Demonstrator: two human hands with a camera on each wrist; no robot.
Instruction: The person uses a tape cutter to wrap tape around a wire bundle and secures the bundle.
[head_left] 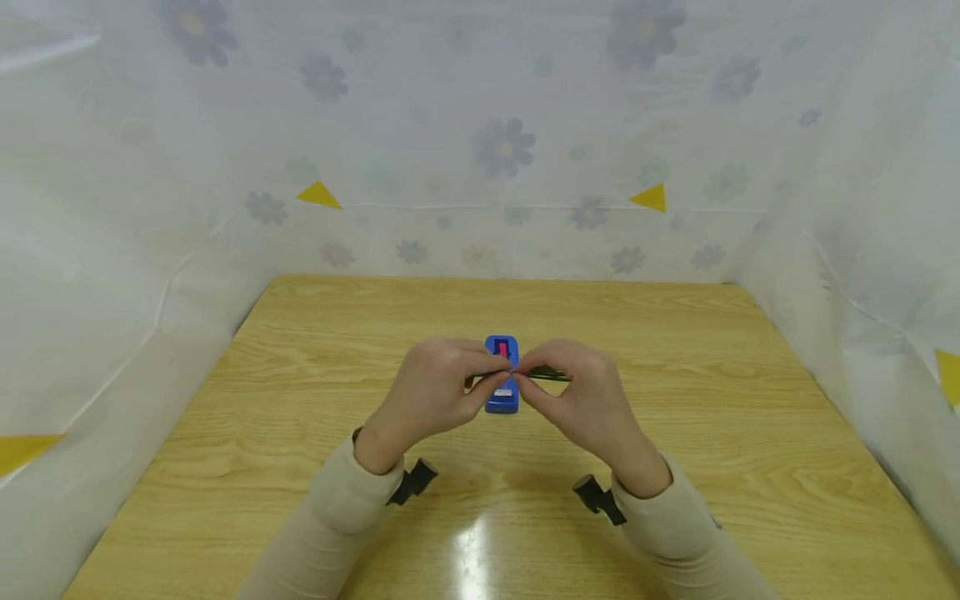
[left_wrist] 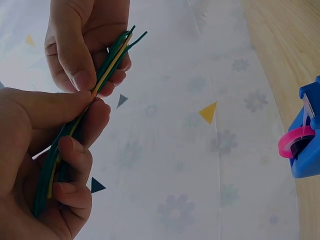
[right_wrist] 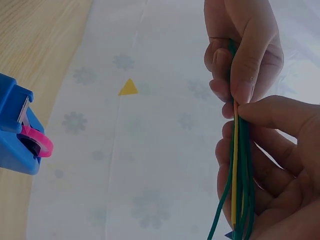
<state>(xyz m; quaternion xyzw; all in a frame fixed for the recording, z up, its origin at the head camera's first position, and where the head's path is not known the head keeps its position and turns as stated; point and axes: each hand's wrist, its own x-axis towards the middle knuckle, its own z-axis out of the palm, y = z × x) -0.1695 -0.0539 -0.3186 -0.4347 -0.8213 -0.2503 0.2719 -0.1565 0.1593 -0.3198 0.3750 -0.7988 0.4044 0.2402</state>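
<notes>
Both hands meet near the middle of the table over a thin bundle of green and yellow wires (right_wrist: 241, 172). My left hand (head_left: 431, 387) pinches the bundle between thumb and fingers, and part of it lies across that palm in the left wrist view. Tip to tip with it, my right hand (head_left: 581, 392) pinches the same bundle (left_wrist: 112, 62). A short orange stretch shows on the yellow strand where the thumbs meet. One green strand hangs apart in the right wrist view. Just beneath the hands, a blue tape dispenser (head_left: 502, 407) stands on the table, holding a pink tape roll (left_wrist: 295, 140).
The wooden table (head_left: 300, 333) is enclosed by white sheeting (head_left: 420, 167) with flower prints at the back and sides. Yellow triangles (head_left: 651, 198) are stuck on the sheeting. Black camera mounts (head_left: 598, 498) sit at both wrists.
</notes>
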